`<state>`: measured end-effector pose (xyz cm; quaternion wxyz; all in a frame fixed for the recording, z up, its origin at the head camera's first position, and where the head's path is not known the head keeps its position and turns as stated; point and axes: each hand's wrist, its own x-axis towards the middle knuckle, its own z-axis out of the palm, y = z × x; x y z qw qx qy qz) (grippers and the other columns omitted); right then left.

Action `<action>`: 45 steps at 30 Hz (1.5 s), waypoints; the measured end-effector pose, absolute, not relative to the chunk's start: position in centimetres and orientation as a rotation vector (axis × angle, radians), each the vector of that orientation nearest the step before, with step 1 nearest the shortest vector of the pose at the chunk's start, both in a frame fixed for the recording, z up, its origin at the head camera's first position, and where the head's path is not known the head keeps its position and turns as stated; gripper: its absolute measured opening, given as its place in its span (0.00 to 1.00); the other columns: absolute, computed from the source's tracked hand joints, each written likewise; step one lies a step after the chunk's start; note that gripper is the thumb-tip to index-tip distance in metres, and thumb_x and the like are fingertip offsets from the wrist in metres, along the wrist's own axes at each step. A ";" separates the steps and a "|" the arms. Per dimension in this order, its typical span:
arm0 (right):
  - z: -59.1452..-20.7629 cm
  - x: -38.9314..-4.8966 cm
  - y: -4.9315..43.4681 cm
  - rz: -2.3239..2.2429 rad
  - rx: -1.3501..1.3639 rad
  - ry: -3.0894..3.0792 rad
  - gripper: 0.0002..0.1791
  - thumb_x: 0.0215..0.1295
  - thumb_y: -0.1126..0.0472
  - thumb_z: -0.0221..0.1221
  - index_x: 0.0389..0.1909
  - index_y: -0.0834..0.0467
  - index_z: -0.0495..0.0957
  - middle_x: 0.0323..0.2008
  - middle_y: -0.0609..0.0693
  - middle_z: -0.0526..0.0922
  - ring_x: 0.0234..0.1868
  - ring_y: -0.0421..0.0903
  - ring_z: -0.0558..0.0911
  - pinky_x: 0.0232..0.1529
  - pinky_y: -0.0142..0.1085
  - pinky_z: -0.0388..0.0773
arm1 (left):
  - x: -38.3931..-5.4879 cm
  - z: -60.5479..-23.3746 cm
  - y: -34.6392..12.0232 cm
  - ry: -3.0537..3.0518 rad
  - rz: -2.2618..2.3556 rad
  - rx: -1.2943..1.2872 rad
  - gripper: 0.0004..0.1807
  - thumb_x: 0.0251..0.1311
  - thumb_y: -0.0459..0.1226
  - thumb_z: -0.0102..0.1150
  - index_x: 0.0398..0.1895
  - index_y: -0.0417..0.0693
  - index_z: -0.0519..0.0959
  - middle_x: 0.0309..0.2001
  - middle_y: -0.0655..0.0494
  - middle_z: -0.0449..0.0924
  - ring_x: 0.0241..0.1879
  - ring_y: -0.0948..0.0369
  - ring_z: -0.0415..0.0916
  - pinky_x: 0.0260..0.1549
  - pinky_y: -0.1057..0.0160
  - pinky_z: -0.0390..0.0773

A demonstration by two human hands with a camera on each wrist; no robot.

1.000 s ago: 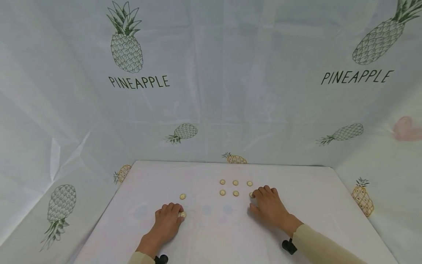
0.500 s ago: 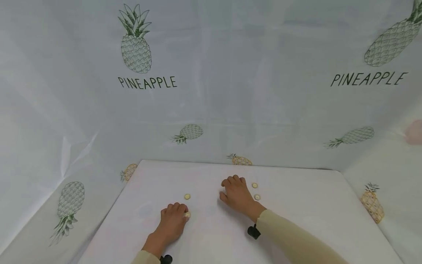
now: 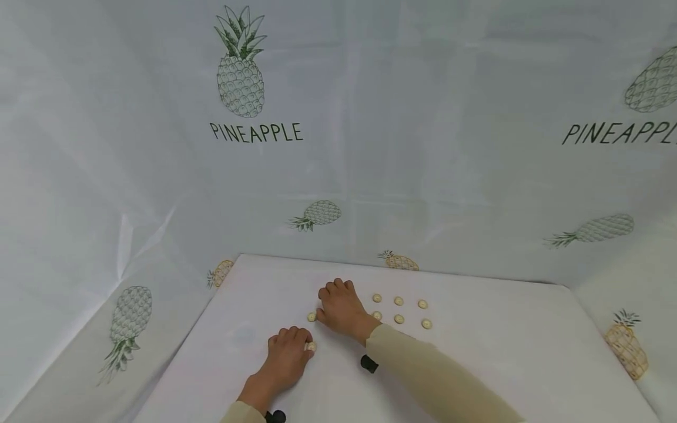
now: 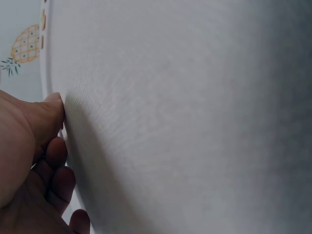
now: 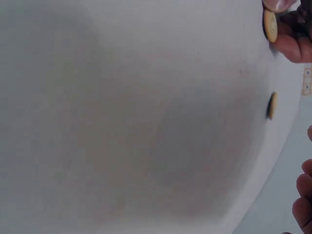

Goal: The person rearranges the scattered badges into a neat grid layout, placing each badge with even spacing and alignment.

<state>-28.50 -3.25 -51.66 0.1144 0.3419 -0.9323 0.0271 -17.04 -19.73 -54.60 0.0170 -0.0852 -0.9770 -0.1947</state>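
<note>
In the head view my left hand point(image 3: 288, 355) pinches a small round pale-yellow disc point(image 3: 311, 346) between thumb and index finger, low over the white tabletop. The right wrist view shows this same held disc point(image 5: 270, 24) tilted on edge. A second, similar disc point(image 3: 312, 316) lies flat just beyond it. My right hand point(image 3: 341, 305) hovers beside that second disc, its thumb close to it. Its fingers point(image 5: 304, 187) appear loosely bent in the right wrist view, apart from the disc. From the left wrist camera, my left hand point(image 4: 29, 141) hides whatever it grips.
Several more discs point(image 3: 399, 301) lie in two short rows to the right, behind my right forearm. The white tabletop point(image 3: 476, 364) has its back edge against a pale sheet point(image 3: 449, 147) printed with pineapples, which also rises at both sides.
My right hand has travelled left, from the right end of the two rows to beside the lone disc. My left hand keeps its pinch on its disc. The head view has turned right.
</note>
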 end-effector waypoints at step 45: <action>-54.3 -28.7 -4.6 0.074 1.049 -2.729 0.14 0.72 0.44 0.64 0.37 0.52 0.83 0.34 0.43 0.79 0.42 0.44 0.73 0.51 0.43 0.72 | -17.0 -54.8 -20.0 -3.026 -0.610 -0.279 0.10 0.69 0.41 0.68 0.46 0.53 0.77 0.46 0.58 0.76 0.47 0.55 0.69 0.50 0.42 0.68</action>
